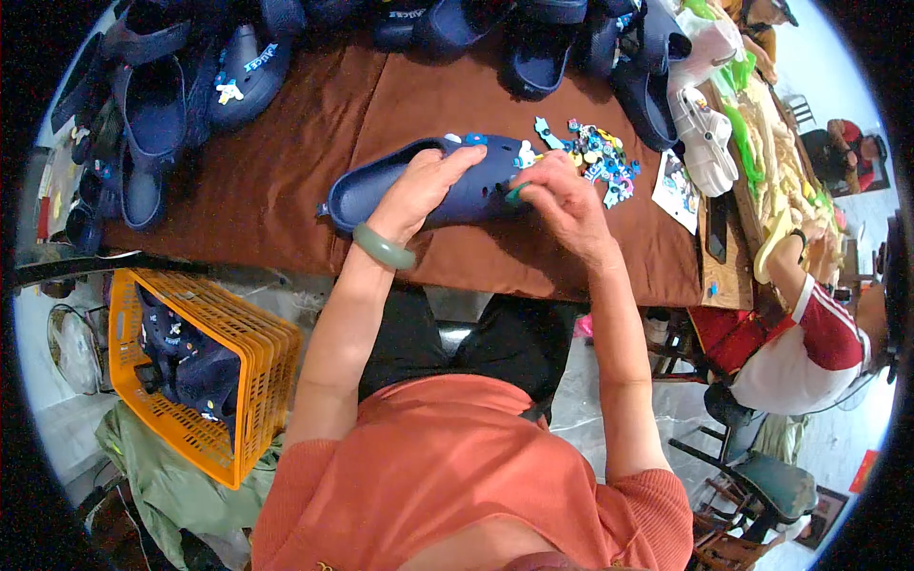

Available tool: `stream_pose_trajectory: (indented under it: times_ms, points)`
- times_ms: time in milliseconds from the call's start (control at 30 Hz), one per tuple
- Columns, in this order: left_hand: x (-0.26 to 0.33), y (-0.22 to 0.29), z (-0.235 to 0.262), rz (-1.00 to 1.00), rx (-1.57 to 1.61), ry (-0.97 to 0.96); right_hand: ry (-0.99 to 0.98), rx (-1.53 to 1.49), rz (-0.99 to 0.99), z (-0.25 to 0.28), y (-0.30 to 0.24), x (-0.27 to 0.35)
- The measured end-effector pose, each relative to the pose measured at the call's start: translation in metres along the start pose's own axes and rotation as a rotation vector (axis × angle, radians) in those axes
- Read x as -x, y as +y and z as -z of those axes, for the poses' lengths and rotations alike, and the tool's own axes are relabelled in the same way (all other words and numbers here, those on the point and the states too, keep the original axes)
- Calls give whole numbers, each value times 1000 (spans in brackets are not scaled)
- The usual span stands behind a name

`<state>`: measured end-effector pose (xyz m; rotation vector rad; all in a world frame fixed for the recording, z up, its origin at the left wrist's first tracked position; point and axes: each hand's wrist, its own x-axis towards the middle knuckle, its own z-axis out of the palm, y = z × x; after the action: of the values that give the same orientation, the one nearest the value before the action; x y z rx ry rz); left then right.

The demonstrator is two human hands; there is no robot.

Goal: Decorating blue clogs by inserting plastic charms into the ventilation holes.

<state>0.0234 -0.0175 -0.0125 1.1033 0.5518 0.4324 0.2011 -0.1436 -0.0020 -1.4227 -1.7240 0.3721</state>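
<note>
Two hands meet at the blue clog [457, 186]: the left hand [424, 186] lies on top gripping it, the right hand [562, 195] pinches a small green charm [515, 194] against its side

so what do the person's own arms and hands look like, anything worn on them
Both forearms are bare, coming up from short ribbed sleeves of a coral-orange top. The left hand has a smooth, pale green bangle around its wrist. The right hand shows no glove, ring or watch, and its wrist is bare. No gloves cover the fingers of either hand.
</note>
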Motion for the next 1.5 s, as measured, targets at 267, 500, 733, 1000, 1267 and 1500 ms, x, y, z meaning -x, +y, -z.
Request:
stream_pose_trajectory:
  times_ms: [267,500,733,1000,1267,1500]
  points:
    - [-6,-8,4,-5,-49,-4,-144,194,97,-8,-6,-28]
    - [9,5,3,-238,-153,-246,-51,212,80,-20,-5,-24]
    - [9,4,-3,-230,-54,-238,135,201,57,-32,-2,-16]
    - [4,-9,-1,-218,-228,-83,325,338,103,-38,-7,2]
    - [2,-11,-1,-285,-822,189,357,324,137,-52,-11,23]
    - [5,-12,-1,-277,-588,116,370,397,159,-59,-8,23]
